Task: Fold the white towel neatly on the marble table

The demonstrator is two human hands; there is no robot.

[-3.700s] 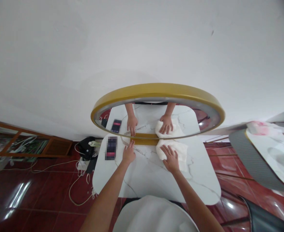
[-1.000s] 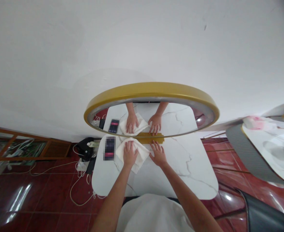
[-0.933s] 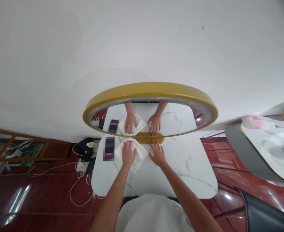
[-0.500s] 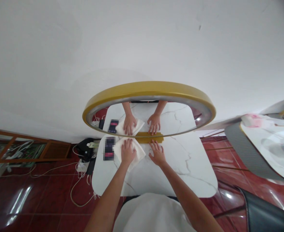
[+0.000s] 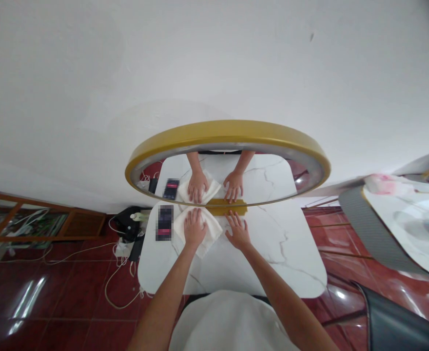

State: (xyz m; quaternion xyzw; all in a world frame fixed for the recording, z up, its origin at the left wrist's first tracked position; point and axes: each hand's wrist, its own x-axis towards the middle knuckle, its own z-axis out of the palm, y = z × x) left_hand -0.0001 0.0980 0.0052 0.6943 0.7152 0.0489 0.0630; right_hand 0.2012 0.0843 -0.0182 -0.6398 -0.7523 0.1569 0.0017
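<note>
My left hand (image 5: 195,229) lies flat on a white cloth (image 5: 210,232), pressing it against the marble-patterned white table (image 5: 273,263). Its fingers are stretched out and point toward the mirror. My right hand (image 5: 239,232) rests palm down with spread fingers, the fingertips at the gold base (image 5: 220,210) of a round mirror (image 5: 229,131). It holds nothing. Both hands and the cloth are reflected in the mirror glass. Part of the cloth is hidden beneath my left hand.
A phone (image 5: 164,223) with a blurred screen lies left of the cloth. White cables (image 5: 114,302) and a black bag-like item (image 5: 126,225) are by the table's left side. Another white table (image 5: 412,219) and a black chair (image 5: 400,317) stand at the right.
My left hand has slid slightly to the right together with the cloth. My right hand stays in nearly the same place. The camera view has shifted a little.
</note>
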